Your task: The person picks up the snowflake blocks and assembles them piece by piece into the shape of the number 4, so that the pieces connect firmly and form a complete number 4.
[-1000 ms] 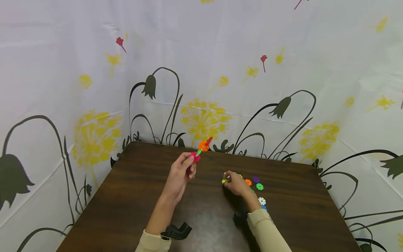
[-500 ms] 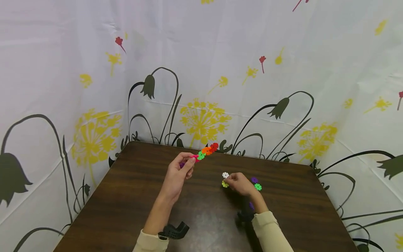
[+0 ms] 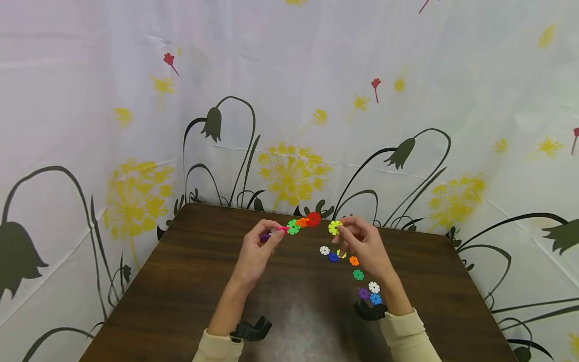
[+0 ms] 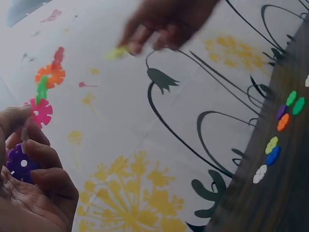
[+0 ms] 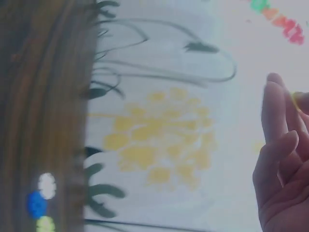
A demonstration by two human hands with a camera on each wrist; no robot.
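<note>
Brown table [image 3: 194, 281] | disc chain [image 3: 302, 222] | axis sideways | red end [image 3: 314, 216] toward right hand [image 3: 367, 247]

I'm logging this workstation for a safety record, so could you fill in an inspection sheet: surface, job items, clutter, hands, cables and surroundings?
Surface: dark wood-grain table, with a pale sheen toward its near side.
Job items: a chain of linked discs, held raised; a yellow disc, apart from the chain's red disc; multicoloured loose discs on the table's right half.
Clutter: nothing seen beyond those loose discs.
Hands: left hand holds the chain by its pink disc; right hand pinches the yellow disc. Each wrist wears a black device.
Cables: nothing seen.
Surroundings: white flower-print backdrop behind the table.
</note>
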